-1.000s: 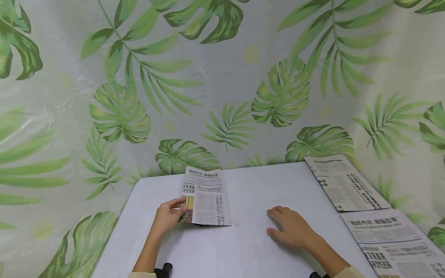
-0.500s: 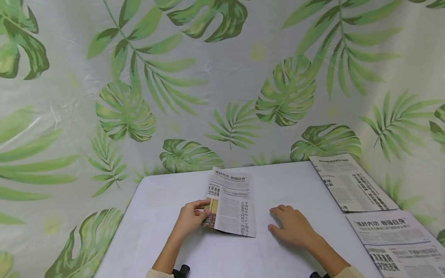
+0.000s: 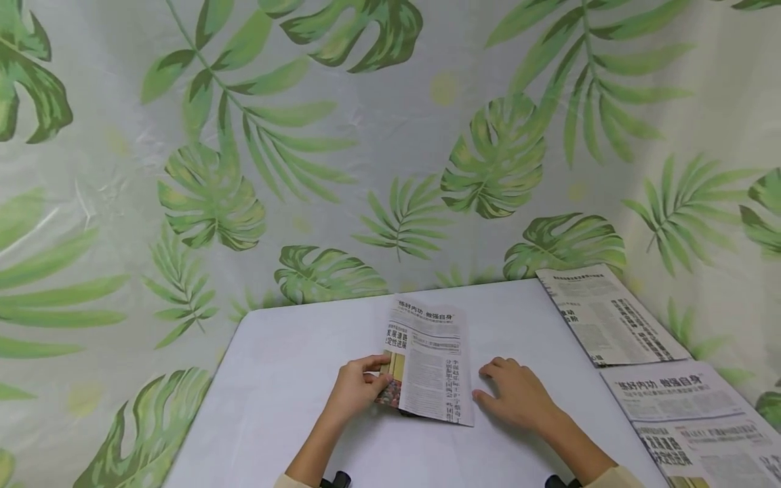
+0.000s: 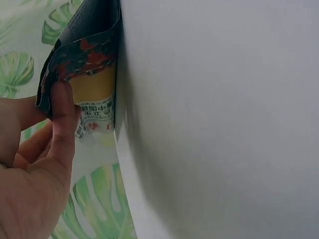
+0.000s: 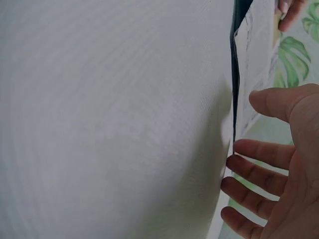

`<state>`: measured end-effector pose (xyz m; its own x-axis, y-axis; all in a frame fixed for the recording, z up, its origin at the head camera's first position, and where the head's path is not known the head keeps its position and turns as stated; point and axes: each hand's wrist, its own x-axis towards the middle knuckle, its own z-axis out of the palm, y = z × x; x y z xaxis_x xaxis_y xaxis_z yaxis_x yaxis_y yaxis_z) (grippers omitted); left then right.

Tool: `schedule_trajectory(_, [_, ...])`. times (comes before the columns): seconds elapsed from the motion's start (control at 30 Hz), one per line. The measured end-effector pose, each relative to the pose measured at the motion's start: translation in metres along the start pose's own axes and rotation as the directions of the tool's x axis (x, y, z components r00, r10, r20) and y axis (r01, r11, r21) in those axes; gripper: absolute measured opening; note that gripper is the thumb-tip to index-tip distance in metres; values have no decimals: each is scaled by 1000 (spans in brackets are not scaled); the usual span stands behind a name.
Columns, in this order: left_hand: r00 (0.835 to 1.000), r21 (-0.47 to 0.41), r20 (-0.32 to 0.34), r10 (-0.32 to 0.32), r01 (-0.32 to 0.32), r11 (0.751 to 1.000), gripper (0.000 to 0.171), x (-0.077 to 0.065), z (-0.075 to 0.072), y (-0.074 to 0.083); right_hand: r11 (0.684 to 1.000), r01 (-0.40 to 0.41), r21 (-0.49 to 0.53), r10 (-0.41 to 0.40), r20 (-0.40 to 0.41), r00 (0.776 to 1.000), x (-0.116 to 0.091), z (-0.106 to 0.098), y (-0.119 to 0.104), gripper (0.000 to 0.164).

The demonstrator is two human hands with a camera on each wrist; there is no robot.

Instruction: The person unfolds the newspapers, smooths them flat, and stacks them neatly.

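A folded newspaper (image 3: 430, 362) lies near the middle of the white table, printed with Chinese text and a coloured picture strip along its left side. My left hand (image 3: 358, 385) pinches its left edge between thumb and fingers. From the left wrist view, the folded layers of the newspaper (image 4: 89, 59) gape apart at the near end, the thumb pressed on the picture side. My right hand (image 3: 515, 393) is just right of the newspaper, fingers spread and relaxed, holding nothing. In the right wrist view the fingertips of the right hand (image 5: 274, 169) are close beside the newspaper's edge.
Two more folded newspapers lie at the table's right side: a farther newspaper (image 3: 610, 315) and a nearer newspaper (image 3: 695, 423). A leaf-patterned curtain (image 3: 390, 149) hangs behind the white table (image 3: 274, 379).
My left hand has moved right with the newspaper, bringing it from the left part of the table close to my right hand. The right hand has barely moved.
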<state>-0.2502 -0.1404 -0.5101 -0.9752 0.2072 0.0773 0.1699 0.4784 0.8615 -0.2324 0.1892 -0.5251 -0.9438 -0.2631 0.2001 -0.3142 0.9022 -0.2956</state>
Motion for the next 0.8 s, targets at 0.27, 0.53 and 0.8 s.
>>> schedule_trajectory(0.27, [1000, -8, 10, -16, 17, 1000, 40, -10, 11, 6, 1000, -25, -5, 25, 32, 999, -1, 0, -2, 36])
schedule_trajectory(0.53, [997, 62, 40, -71, 69, 996, 58, -18, 9, 4, 999, 14, 28, -16, 46, 999, 3, 3, -8, 35])
schedule_trajectory(0.8, [990, 110, 79, -117, 108, 988, 63, -18, 0, -6, 996, 5, 92, -11, 68, 998, 4, 5, -16, 32])
